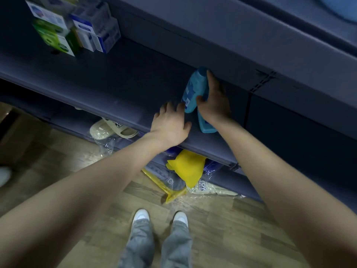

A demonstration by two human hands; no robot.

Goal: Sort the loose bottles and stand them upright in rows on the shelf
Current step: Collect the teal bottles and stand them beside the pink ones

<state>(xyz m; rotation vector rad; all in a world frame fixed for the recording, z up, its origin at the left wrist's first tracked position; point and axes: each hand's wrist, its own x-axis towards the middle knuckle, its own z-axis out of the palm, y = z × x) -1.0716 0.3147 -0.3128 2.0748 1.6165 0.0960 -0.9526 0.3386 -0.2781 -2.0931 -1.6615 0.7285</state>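
A blue bottle [194, 89] with a label stands on the dark shelf [123, 88]. My right hand [213, 101] grips it from the right, thumb across its front and a finger up along its side. A second blue bottle [206, 125] stands nearer the shelf's front edge, partly hidden under my right wrist. My left hand [171, 123] rests flat on the shelf's front edge just left of the bottles, fingers spread, holding nothing.
Several boxed products [77, 29] stand at the shelf's far left. Below, on the bottom shelf and floor, lie wrapped slippers [112, 128], a yellow item [188, 167] and plastic bags. An upper shelf [251, 47] overhangs. My shoes [160, 217] stand on the wooden floor.
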